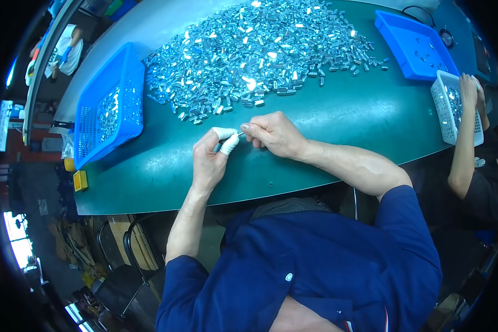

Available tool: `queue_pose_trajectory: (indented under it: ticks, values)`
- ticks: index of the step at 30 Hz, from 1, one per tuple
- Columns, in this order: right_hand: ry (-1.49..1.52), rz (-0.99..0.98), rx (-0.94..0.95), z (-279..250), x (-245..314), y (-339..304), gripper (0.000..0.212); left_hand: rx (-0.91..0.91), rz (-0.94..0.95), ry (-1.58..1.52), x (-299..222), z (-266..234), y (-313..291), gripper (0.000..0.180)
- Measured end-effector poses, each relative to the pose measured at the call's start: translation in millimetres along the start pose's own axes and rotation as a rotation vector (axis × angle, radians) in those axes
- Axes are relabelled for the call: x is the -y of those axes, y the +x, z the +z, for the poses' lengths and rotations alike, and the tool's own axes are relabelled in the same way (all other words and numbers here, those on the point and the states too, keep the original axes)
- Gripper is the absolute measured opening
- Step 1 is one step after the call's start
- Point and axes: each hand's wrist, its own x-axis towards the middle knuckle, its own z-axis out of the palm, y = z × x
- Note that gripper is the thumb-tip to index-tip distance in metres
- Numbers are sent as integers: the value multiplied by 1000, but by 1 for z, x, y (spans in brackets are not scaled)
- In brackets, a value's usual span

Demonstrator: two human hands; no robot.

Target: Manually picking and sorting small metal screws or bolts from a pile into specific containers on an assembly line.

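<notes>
My left hand (207, 163) is closed in a pinch, with white finger covers on its thumb and forefinger. Between those fingertips sits a small shiny metal piece (240, 134), mostly hidden. Meeting it from the other side, my right hand (279, 135) is also closed, its bare thumb and forefinger pressed together on the piece's other end. Both hands are just above the green table (337, 122). Beyond them spreads a large heap of small, shiny metal pieces (249, 55), short and oblong, loosely scattered at its near edge.
At the left stands a blue basket (84, 133) with metal pieces inside, near a small yellow box (80, 181). A blue tray (390, 33) holding a few pieces lies at the far right. Beside it, a co-worker's hands (469, 91) are over a white basket (444, 110).
</notes>
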Motion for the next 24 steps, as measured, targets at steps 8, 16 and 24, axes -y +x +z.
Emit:
queue_pose_trajectory:
  ticks: [8,16,24]
  values:
    - [16,-76,-204,-5,-3,4,38,-278,70,317,16,-94,4,12]
    - [49,-75,-154,-5,-8,3,39,-391,180,724,34,-159,45,25]
    - [54,-83,-136,-1,-5,3,36,-101,6,685,91,-81,30,31]
